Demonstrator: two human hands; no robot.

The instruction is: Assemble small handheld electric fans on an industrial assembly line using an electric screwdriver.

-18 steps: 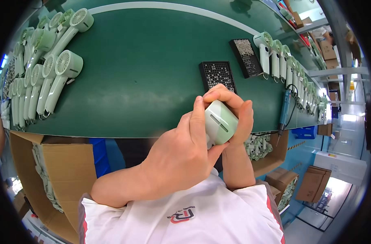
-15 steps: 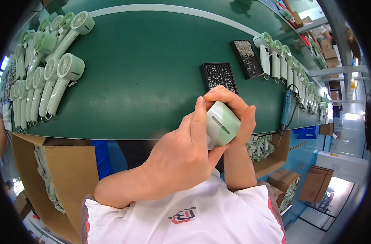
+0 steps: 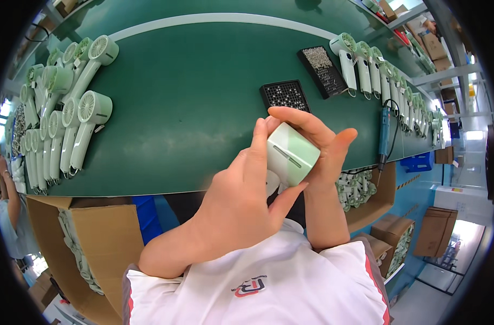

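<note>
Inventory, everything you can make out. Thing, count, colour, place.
Held fan: 1, green-white, between hands
Left fans: many, pale green, table's left
Right fans: many, pale green, table's right, row
Trays: 2, black, table's right half
Screwdriver: 1, blue, table's right front edge
Table: 1, green, centre
Cardboard boxes: several, brown, both sides
Crate: 1, blue, right, below table
Rack: 1, grey, far right
Co-worker: 1, pale top, far left
Shirt: 1, white, bottom
Left hand: 1, bare, fan's left side
Right hand: 1, bare, fan's right side
</note>
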